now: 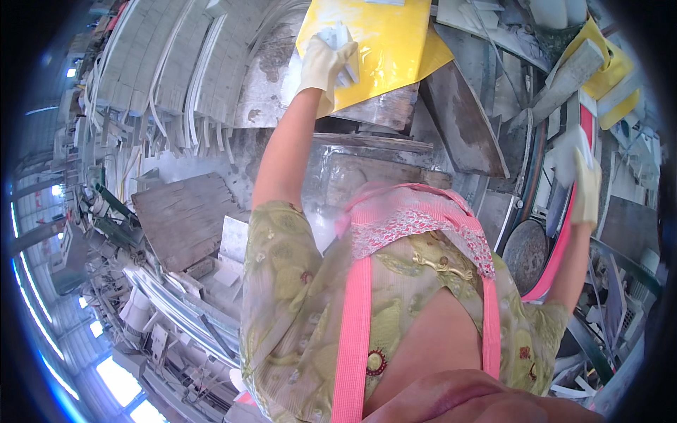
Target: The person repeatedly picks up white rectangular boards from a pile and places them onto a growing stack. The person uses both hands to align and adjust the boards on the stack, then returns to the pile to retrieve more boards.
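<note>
My left hand, in a cream rubber glove, reaches far forward over a bright yellow sheet. Its fingers are wrapped round a few thin grey-white stone strips standing close together on the sheet. Out at the right, my right hand wears the same kind of glove. It grips a white slab piece beside a red-edged machine belt. The slab's far end is blurred, and the fingertips behind it are hidden.
Rows of stacked pale slabs stand at the far left. A worn brown board lies nearer on the left. A dark upright panel leans beside the yellow sheet. A round pulley sits under the belt, near my right arm.
</note>
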`<state>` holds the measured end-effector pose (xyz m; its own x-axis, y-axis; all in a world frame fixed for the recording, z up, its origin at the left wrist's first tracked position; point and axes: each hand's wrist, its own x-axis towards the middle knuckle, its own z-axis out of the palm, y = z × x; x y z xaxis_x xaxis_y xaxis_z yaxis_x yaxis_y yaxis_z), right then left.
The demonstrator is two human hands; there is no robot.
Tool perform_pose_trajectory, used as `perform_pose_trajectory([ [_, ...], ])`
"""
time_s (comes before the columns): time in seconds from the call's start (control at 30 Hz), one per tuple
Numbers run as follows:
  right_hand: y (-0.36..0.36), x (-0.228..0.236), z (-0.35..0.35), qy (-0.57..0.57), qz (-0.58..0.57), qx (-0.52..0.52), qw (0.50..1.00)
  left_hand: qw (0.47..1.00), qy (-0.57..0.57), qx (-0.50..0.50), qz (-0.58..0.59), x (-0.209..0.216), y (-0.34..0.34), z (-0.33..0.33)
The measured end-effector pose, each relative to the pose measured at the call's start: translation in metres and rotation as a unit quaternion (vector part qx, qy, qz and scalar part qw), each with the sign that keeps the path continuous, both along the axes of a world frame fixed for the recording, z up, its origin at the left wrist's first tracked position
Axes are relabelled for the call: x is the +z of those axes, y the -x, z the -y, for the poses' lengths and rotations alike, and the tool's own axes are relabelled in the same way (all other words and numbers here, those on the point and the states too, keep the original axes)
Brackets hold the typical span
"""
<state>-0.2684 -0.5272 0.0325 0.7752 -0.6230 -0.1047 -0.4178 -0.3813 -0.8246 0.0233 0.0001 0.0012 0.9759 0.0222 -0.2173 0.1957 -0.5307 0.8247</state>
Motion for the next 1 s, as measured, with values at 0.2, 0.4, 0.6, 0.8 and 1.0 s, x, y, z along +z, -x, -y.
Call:
perform_pose_trajectory([
  [0.2, -0.162, -0.015, -0.235, -0.187, 0.154, 0.177, 0.954, 0.999, -0.024, -0.027, 0.02, 0.007, 0.008, -0.003],
  [0.4, -0.236, -0.033, -0.387, -0.299, 0.106, 0.225, 0.921, 0.99, -0.134, -0.041, 0.0, 0.027, 0.01, -0.011],
  [0.6, -0.242, -0.085, -0.396, -0.34, 0.188, 0.338, 0.857, 0.991, -0.092, -0.082, -0.045, 0.048, 0.014, -0.003],
  [0.8, -0.242, -0.105, -0.396, -0.144, 0.051, 0.354, 0.923, 0.959, -0.274, 0.061, -0.046, 0.033, 0.011, 0.043],
  [1.0, -0.223, -0.076, -0.432, -0.185, -0.001, 0.325, 0.927, 0.948, -0.286, -0.138, -0.009, 0.048, -0.001, -0.005],
])
